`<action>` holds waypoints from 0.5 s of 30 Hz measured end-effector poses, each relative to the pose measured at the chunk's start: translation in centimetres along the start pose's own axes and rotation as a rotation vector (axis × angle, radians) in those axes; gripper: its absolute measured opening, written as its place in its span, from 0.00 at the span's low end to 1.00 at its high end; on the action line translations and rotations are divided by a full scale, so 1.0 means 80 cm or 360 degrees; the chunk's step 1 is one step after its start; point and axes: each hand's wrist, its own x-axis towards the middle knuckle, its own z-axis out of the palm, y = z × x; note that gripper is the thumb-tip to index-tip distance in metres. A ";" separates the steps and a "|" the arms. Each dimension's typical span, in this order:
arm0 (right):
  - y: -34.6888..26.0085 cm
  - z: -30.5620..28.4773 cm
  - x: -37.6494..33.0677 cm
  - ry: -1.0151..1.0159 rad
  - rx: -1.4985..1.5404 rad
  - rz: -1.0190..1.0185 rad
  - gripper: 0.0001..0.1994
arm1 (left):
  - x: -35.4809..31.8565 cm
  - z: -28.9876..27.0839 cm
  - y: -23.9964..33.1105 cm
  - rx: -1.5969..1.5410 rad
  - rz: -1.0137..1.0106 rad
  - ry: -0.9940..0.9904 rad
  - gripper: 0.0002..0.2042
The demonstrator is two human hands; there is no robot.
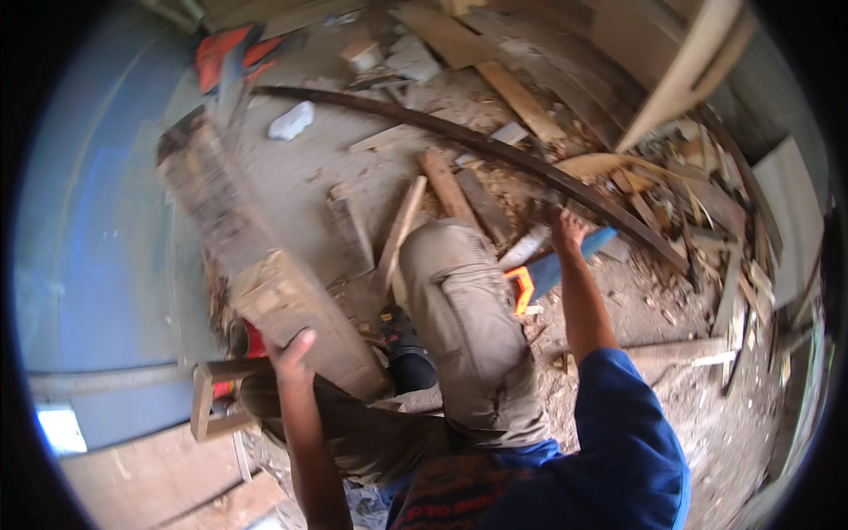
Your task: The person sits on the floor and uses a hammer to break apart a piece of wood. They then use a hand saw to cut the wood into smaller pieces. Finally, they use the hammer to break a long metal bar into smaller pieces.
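A thick, worn wooden beam [309, 314] slants across the left side, its near end beside my bent legs. My left hand [293, 355] is against the beam's side, thumb laid along it and the other fingers partly hidden. Out to the right, my right hand [570, 231] is closed just below a long dark wooden strip [495, 148]. Blur hides what lies in its fingers. Under my right forearm is a handsaw with an orange handle [523, 290] and a blue blade [549, 272].
Several loose boards and offcuts [449, 184] lie ahead of my knee. Splintered scrap [698, 212] is heaped at the right. A white lump [291, 121] and an orange-red item [221, 57] lie farther off. A blue-grey wall panel [97, 221] stands on the left.
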 end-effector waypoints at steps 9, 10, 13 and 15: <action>-0.041 -0.050 -0.158 -0.0255 0.0704 -0.0031 0.28 | -0.001 0.030 0.008 0.0238 -0.0032 -0.0167 0.42; -0.009 -0.042 -0.162 -0.0168 0.0615 -0.0376 0.32 | 0.002 0.038 0.007 0.0210 -0.0021 -0.0200 0.42; 0.015 -0.055 -0.234 -0.0279 0.1301 -0.0333 0.21 | -0.004 0.030 0.004 0.0202 -0.0027 -0.0214 0.42; 0.037 -0.088 -0.274 -0.0594 0.1716 -0.0192 0.21 | -0.006 0.028 0.002 0.0171 -0.0033 -0.0233 0.42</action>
